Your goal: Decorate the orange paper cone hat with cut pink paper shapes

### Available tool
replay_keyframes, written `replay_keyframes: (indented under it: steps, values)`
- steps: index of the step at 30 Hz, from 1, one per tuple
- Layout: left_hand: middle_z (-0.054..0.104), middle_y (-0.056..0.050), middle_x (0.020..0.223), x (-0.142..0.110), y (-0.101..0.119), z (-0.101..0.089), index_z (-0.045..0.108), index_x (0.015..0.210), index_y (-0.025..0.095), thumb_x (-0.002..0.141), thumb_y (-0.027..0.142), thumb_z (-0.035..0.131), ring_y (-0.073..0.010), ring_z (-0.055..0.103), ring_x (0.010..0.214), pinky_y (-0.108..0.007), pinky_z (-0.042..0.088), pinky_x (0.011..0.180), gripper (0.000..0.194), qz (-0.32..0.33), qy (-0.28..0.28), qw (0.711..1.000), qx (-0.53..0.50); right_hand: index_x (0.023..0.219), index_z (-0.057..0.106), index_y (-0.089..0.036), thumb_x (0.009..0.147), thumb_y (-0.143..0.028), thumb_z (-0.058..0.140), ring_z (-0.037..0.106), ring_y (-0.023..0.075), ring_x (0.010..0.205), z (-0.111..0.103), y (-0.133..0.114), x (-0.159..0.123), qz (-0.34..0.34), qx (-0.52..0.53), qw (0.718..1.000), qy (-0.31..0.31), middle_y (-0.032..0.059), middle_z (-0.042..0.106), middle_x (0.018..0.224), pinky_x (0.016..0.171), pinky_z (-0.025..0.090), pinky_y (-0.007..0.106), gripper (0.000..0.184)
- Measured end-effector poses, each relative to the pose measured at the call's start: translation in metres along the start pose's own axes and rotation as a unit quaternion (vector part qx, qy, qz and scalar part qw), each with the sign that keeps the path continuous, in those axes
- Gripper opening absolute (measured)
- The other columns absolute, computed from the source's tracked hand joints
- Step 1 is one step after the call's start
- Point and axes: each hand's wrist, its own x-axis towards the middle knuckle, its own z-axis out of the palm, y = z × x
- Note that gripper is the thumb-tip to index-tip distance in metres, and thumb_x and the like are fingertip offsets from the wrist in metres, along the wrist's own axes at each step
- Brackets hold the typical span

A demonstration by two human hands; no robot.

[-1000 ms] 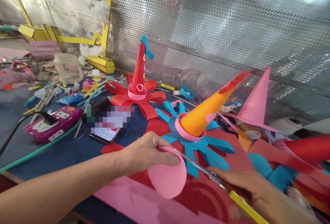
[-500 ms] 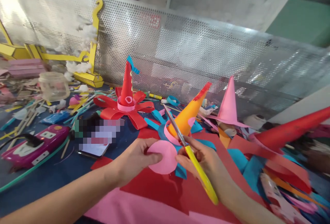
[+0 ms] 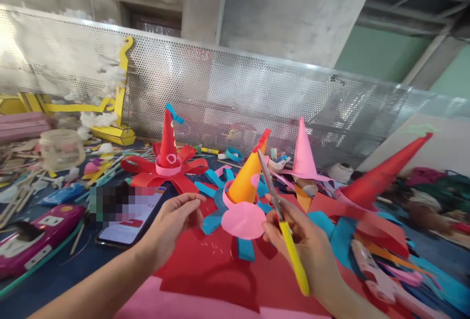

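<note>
A pink paper circle (image 3: 243,221) is pinched at its right edge by the fingertips of my right hand (image 3: 306,238). That same hand also holds scissors (image 3: 294,260) with a yellow handle, blades pointing up and away. Left of the circle, my left hand (image 3: 179,218) is loosely curled, apart from the paper, with nothing visible in it. Just behind the circle stands an orange paper cone (image 3: 242,184) with a red tip, a pink band and blue paper strips around its base. Red paper (image 3: 209,270) lies under my hands, over a pink sheet (image 3: 147,299).
A red cone (image 3: 169,147) with red loops stands behind left; a pink cone (image 3: 304,155) and a long red cone (image 3: 385,177) are at right. A phone (image 3: 127,228) and purple power strip (image 3: 40,240) lie left. Perforated metal screen (image 3: 205,88) runs behind.
My left hand has let go of the pink paper circle and moved left. The circle stays in my right hand and looks more tilted. The camera view has shifted right and up.
</note>
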Motion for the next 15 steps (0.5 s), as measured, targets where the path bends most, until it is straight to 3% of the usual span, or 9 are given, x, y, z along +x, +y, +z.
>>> replay_keyframes:
  steps: [4,7,9,12,15]
  values:
    - [0.055,0.002,0.046,-0.008,0.003,0.006,0.061,0.078,0.013,0.076,0.051,0.059,-0.0095,0.048,0.045,-0.022,0.038,0.052,0.039,-0.076,-0.044,0.995,0.045,0.114,0.058,-0.021,0.079,-0.034,0.059,0.063,0.0171,0.063,-0.002,0.017,-0.004,-0.056,-0.074,0.996,0.012,0.001,0.064,0.073,0.055,0.052,0.022,0.038]
    - [0.066,-0.003,0.065,-0.015,0.003,0.014,0.056,0.1,0.018,0.073,0.06,0.058,-0.0156,0.06,0.056,-0.025,0.042,0.054,0.05,-0.18,-0.122,0.976,-0.003,0.116,0.058,-0.02,0.08,-0.031,0.059,0.066,0.0169,0.067,-0.004,0.028,-0.007,-0.096,-0.086,0.992,0.005,0.0031,0.069,0.079,0.058,0.054,0.02,0.038]
    - [0.068,-0.006,0.078,-0.016,0.0,0.018,0.055,0.103,0.018,0.072,0.051,0.065,-0.0173,0.065,0.067,-0.026,0.045,0.058,0.047,-0.21,-0.167,0.963,-0.028,0.116,0.059,-0.022,0.078,-0.027,0.061,0.067,0.0157,0.068,-0.004,0.032,-0.008,-0.125,-0.077,0.989,-0.019,0.0017,0.069,0.081,0.061,0.054,0.018,0.038]
    - [0.065,-0.003,0.08,-0.016,-0.004,0.019,0.057,0.095,0.015,0.064,0.024,0.075,-0.0124,0.062,0.069,-0.025,0.047,0.065,0.037,-0.152,-0.159,0.974,-0.049,0.112,0.063,-0.025,0.074,-0.025,0.064,0.066,0.0151,0.071,-0.002,0.028,-0.01,-0.122,-0.031,0.99,-0.065,-0.0003,0.068,0.081,0.065,0.053,0.018,0.038]
    - [0.064,-0.002,0.078,-0.015,-0.004,0.012,0.054,0.105,0.016,0.065,0.015,0.072,-0.013,0.06,0.069,-0.026,0.047,0.065,0.043,-0.034,-0.11,0.993,-0.014,0.107,0.065,-0.021,0.073,-0.032,0.065,0.063,0.0151,0.062,0.002,0.018,-0.01,-0.019,0.043,0.997,-0.063,0.0013,0.066,0.073,0.056,0.052,0.019,0.036]
